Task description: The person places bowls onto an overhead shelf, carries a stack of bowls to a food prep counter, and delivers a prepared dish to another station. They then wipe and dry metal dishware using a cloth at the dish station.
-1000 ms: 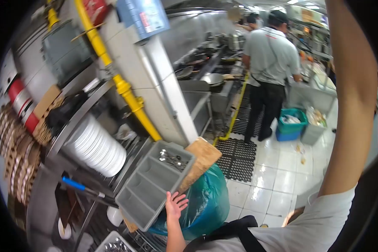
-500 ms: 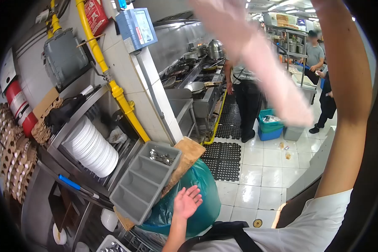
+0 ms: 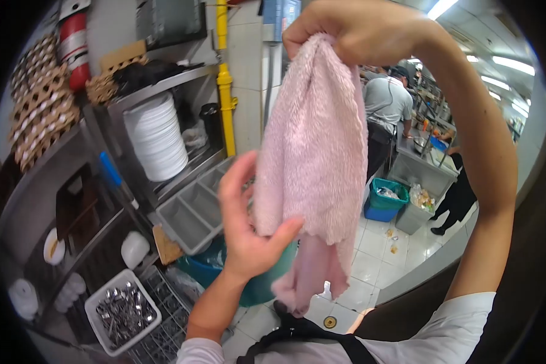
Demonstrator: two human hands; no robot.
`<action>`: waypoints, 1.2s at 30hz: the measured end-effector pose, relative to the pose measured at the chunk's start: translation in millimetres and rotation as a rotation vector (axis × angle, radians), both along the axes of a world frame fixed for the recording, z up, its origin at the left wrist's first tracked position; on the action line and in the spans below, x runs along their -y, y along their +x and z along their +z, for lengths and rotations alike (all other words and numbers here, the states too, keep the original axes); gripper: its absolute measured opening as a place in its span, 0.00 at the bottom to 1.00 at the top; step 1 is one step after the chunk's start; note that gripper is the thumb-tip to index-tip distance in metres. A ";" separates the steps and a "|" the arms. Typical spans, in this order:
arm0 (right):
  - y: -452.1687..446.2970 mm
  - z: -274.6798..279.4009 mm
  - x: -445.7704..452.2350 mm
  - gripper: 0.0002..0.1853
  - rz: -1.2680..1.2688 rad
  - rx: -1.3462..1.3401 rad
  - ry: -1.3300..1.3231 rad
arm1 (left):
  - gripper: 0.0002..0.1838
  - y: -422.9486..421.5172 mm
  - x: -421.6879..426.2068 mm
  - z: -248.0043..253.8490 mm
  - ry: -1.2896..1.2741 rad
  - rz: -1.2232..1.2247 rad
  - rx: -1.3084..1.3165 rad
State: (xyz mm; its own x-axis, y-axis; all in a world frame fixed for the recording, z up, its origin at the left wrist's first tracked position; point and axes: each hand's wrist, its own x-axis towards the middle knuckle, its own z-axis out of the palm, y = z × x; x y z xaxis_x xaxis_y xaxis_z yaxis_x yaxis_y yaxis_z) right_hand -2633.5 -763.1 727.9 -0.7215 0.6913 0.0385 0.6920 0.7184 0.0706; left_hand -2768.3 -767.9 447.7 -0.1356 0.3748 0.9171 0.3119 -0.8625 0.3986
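A pink fluffy cloth (image 3: 312, 145) hangs down in front of me, bunched at its top. My right hand (image 3: 352, 33) is closed round that top end, high in the view. Beside the cloth's lower left edge is my left hand (image 3: 249, 224), fingers apart and thumb across the cloth's front; whether it touches the cloth is unclear. Behind my left hand lies a grey compartment tray (image 3: 185, 212), partly hidden, above a green bin bag (image 3: 258, 285).
A white basket of cutlery (image 3: 122, 312) stands at the lower left. White plates (image 3: 158, 139) are stacked on a metal shelf beside a yellow pipe (image 3: 225, 91). One person (image 3: 387, 100) is at a counter, another in dark trousers farther right. Egg trays (image 3: 45, 115) lean upper left.
The pink cloth has come down from overhead, now held by my right hand in front of me. My left hand has risen beside it. The view has turned, showing more of the cutlery basket.
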 end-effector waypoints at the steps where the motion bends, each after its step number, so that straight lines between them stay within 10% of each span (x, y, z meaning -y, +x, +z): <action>1: 2.5 12.5 -23.2 0.18 0.272 0.077 -0.217 | 0.29 -4.5 6.4 3.9 0.019 0.155 -0.122; 5: -23.5 -46.0 -44.6 0.10 0.701 -0.374 -0.321 | 0.17 -39.8 20.9 -19.0 -0.307 -0.218 0.237; 7: -29.0 -85.0 -33.5 0.11 0.603 -0.676 -0.526 | 0.13 -49.2 77.3 3.4 -0.372 -0.546 0.821; 11: -17.5 -112.5 16.3 0.11 0.855 -0.363 -0.724 | 0.13 -36.1 158.2 -20.3 -0.002 -1.130 1.074; 12: -15.4 -109.6 21.2 0.11 0.868 -0.236 -0.765 | 0.17 -34.5 170.4 -16.9 0.126 -1.250 1.052; 14: -11.7 -99.3 30.4 0.13 0.894 0.027 -0.834 | 0.23 -75.0 156.2 11.8 0.217 -1.319 -0.318; 16: -8.5 -85.6 38.3 0.15 0.905 0.292 -0.896 | 0.08 -38.6 154.7 2.4 0.385 -1.259 -0.175; 22: 4.8 -56.0 47.9 0.21 0.805 0.994 -0.932 | 0.19 -21.1 122.9 25.2 0.201 -1.143 -0.514; 25: 101.6 -115.0 18.0 0.10 1.206 -0.058 -0.802 | 0.22 1.3 100.2 29.8 0.142 -1.046 -0.453; 31: 173.3 -147.4 -45.9 0.16 1.230 -0.072 -0.883 | 0.33 66.4 51.7 -14.5 0.020 -0.942 -0.066; 36: 222.0 -236.4 -119.5 0.09 1.056 -0.594 -1.050 | 0.23 138.9 30.0 -59.7 -0.433 -0.848 -0.283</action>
State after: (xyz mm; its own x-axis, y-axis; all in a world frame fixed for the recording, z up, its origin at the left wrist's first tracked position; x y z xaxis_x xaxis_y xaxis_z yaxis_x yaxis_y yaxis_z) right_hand -2411.5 -643.7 491.6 -0.9273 -0.1838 0.3261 -0.3741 0.4249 -0.8243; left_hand -2629.4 -797.9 388.0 0.5351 0.5569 0.6352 -0.2083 -0.6417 0.7381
